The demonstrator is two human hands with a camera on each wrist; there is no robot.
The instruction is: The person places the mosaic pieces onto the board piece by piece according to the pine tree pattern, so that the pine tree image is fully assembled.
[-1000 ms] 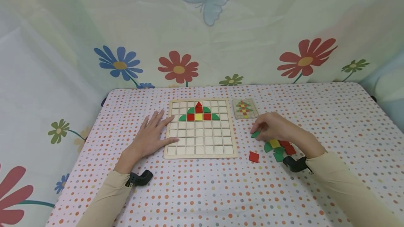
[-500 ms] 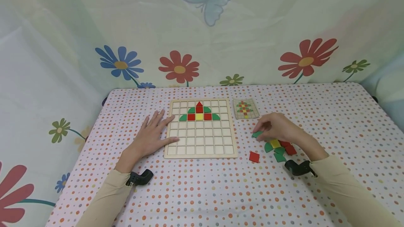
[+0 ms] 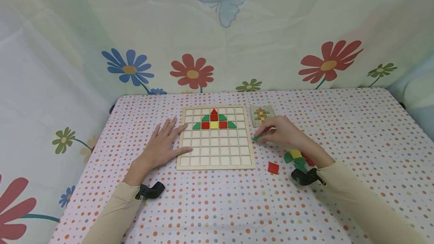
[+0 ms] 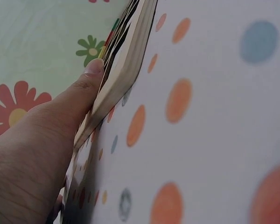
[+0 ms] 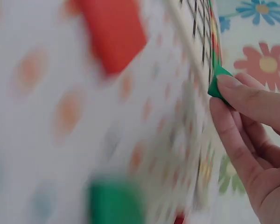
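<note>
Behind your work hangs the pale backdrop (image 3: 274, 48), printed with large flowers and a butterfly, and in front of it you have the table (image 3: 217, 202) under a white cloth with coloured dots. Your two sleeves (image 3: 110, 210) are beige and come in from the near side. The wooden board (image 3: 215, 150) lies flat on the table, between your hands, with its grid of square cells facing up. Your left hand (image 3: 161, 146) lies at the left side of this board with the fingers spread, and its thumb and index finger reach over the board's edge. Your right hand (image 3: 281, 134) is apart from the left one, on the other side, and its thumb and fingers pinch a piece. Near this hand, beyond it, the pattern card (image 3: 260, 113) shows a small coloured tree. On each wrist you wear a black device (image 3: 150, 191). In the upper cells of the board sit the coloured tiles (image 3: 214, 125): a red triangle at the top, a red square with green rounded tiles at both sides, then a row of green, red, yellow, red and green. Below your right wrist lies a small pile (image 3: 295, 154) of green, yellow and red pieces, and the single red square (image 3: 273, 168) lies near it, closer to the board. The green piece (image 5: 216, 85) in your right fingertips is just beside the board's right edge; whether it touches the board, I cannot tell
</note>
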